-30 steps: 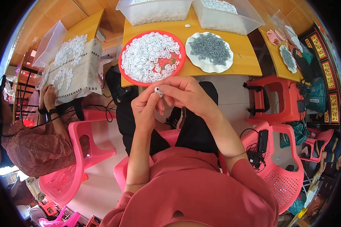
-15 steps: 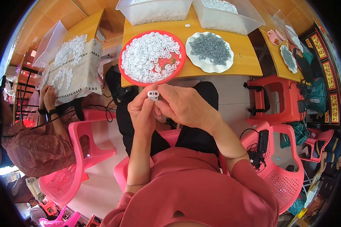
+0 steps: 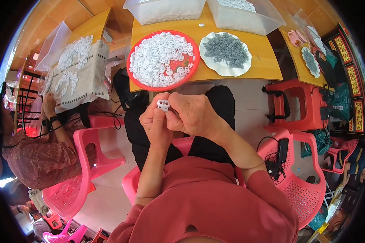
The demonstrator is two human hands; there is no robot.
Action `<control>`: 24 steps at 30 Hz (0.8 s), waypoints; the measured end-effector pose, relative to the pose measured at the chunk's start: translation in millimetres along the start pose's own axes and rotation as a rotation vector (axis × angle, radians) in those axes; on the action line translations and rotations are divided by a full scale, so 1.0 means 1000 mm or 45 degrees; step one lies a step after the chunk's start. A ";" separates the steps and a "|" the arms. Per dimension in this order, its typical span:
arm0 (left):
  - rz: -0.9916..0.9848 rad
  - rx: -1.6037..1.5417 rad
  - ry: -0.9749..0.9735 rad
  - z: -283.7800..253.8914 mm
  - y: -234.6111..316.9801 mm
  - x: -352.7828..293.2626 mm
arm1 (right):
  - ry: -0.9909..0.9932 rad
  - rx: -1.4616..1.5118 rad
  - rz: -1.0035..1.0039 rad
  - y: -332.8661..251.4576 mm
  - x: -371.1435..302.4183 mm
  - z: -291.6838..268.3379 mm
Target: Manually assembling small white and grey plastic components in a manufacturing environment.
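Observation:
Above my lap, a small white two-hole cord lock (image 3: pixel 163 104) sits between my hands with its holes facing up. My left hand (image 3: pixel 155 124) pinches it, the thumb on its near side and the fingers around the far left. My right hand (image 3: pixel 196 114) is closed against its right edge, index finger and thumb bent round it; whatever its inner fingers may hold is hidden. Just beyond my hands, a red round tray (image 3: pixel 128 65) holds a heap of similar white pieces. To its right, a white scalloped plate (image 3: pixel 227 73) carries a pile of small grey pieces (image 3: pixel 226 50).
Two clear bins (image 3: pixel 247 24) of white pieces stand at the table's (image 3: pixel 263 60) far side. One loose white piece (image 3: pixel 201 25) lies before them. At left, a person (image 3: pixel 40 162) sits by a cloth with more white pieces. Pink chairs (image 3: pixel 300 190) and a red stool (image 3: pixel 298 105) flank me.
Both hands have drawn slightly down with the cord lock, and my right fingers have closed in tighter beside it. The person at left has lowered a hand from the white pieces.

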State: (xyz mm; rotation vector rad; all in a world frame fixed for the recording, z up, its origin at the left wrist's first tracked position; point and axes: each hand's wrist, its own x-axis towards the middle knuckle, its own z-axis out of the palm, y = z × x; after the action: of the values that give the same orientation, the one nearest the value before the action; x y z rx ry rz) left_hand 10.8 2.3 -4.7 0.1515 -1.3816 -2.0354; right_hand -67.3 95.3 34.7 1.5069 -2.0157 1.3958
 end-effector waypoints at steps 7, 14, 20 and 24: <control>-0.010 0.007 0.054 0.006 0.005 -0.001 | 0.020 -0.014 0.039 -0.002 -0.001 0.002; -0.105 -0.092 0.082 0.012 0.005 -0.001 | 0.026 -0.067 0.065 0.003 -0.004 0.009; -0.179 -0.141 0.211 0.017 -0.002 0.004 | -0.009 -0.146 0.164 0.006 -0.007 0.017; -0.272 -0.256 0.259 0.019 -0.003 0.004 | 0.045 -0.193 0.143 0.009 -0.007 0.017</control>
State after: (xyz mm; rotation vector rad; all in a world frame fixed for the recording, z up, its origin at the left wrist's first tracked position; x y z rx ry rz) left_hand -2.5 15.4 1.7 0.4204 -1.0675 -2.2496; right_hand -66.5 85.3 16.4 1.3154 -2.1607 1.2678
